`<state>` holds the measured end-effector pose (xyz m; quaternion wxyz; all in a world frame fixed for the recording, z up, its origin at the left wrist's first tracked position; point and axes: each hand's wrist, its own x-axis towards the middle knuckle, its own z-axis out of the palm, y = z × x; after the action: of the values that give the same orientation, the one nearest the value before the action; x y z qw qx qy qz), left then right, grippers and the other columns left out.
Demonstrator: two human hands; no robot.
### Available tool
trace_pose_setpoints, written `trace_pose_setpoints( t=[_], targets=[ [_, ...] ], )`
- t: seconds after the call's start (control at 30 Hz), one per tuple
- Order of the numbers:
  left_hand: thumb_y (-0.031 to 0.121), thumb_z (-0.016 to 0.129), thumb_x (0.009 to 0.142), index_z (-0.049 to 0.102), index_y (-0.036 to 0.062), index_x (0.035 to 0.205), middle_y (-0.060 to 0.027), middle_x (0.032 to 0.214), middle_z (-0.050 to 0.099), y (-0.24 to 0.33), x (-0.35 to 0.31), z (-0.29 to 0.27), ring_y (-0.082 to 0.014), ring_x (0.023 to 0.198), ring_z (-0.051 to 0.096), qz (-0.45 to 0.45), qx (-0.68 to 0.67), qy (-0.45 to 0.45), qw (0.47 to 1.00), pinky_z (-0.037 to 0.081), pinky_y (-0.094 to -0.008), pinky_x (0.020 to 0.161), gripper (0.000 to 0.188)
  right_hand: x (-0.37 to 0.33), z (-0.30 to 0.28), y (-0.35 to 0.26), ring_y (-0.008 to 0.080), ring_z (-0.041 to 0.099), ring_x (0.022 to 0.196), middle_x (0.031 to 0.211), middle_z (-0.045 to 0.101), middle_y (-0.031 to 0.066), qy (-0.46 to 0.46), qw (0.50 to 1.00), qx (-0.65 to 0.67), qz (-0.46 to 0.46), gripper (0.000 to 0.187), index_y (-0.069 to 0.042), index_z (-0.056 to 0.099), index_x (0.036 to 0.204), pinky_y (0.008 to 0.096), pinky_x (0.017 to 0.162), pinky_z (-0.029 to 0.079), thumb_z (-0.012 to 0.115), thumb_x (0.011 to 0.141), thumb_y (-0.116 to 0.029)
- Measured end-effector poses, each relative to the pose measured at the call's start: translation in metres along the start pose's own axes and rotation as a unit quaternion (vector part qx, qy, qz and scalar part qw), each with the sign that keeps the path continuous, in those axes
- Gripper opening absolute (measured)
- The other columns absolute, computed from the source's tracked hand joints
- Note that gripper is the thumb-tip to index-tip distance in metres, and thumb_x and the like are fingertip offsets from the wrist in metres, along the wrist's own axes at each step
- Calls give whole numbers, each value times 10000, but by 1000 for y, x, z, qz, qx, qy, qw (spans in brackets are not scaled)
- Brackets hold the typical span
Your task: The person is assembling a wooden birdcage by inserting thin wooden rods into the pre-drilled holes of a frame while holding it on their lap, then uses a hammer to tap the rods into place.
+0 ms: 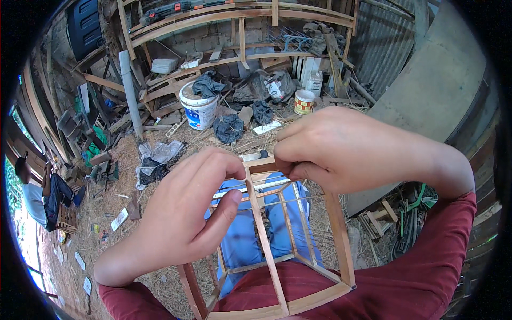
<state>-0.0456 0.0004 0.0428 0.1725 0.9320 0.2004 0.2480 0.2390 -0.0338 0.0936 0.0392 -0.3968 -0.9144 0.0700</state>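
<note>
A slim wooden frame [341, 240], built of brown rails and thin slats, rests on my lap between both arms. My left hand [189, 205] bends its fingers over the far left part of the frame. Its index fingertip touches the top of a narrow middle slat [262, 234], and the thumb hangs apart from it. At the far rail [261, 167] my right hand [325, 149] is closed, thumb and fingers pressed together; what they pinch is hidden. Just beyond that rail shows a small black, rounded piece [264, 153]. A pale strip with small marks [266, 186] crosses below the rail.
Ahead stand a white bucket [200, 114] with black plastic on top and a small red-and-yellow tub [304, 102]. Curved wooden rails [202, 25] span the back. A large flat board [426, 96] leans at right. Another person [37, 197] sits at far left.
</note>
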Motion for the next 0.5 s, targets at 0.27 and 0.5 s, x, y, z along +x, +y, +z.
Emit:
trace_pose_setpoints(
  t=[0.27,0.5],
  targets=[
    [-43,592,991,609,-32,1226,-200,1214,705,-3,3,5,-340,1153,740,-25,-38,17,999,576,-425,1042,236,-11,16,-10,393,728,905,927,724,134,109,994,4,19,136,-44,705,993,491,760,571,790,911,-112],
    [5,600,987,539,-31,1306,-252,1152,727,-5,11,15,-448,1083,737,13,-81,65,994,563,-517,930,327,8,-9,-13,363,716,841,925,720,141,212,973,-7,-88,125,-17,682,1001,431,714,555,771,916,-42]
  ],
)
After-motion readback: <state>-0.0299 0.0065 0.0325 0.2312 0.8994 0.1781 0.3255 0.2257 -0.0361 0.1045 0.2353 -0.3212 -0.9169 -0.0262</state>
